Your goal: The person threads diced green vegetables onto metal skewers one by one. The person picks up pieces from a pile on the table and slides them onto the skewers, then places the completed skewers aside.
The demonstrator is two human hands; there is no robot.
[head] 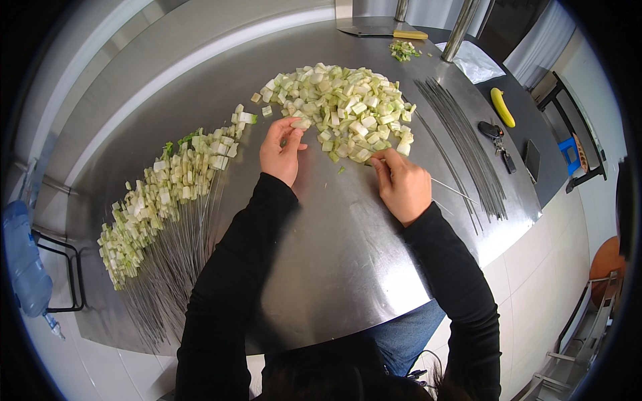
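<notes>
Between the thumb and fingers of my left hand (282, 150) is a pale green vegetable piece (301, 124), at the near left edge of a heap of cut vegetable pieces (351, 100). My right hand (403, 183) pinches a thin metal skewer (454, 190), whose rear end sticks out to the right; its front part lies against the heap and is hard to make out. On the left, many loaded skewers (170, 185) lie side by side, their pieces at the far ends and bare metal shafts (170, 265) towards me. Several bare skewers (464, 145) lie bundled on the right.
The stainless steel table (346, 260) carries a cleaver (381, 33) and small green scraps (403, 50) at its far side. Beyond the right edge, a dark surface holds a plastic bag (471, 62), a banana (502, 107), keys (496, 138) and a phone (532, 159). A metal post (460, 31) stands far right.
</notes>
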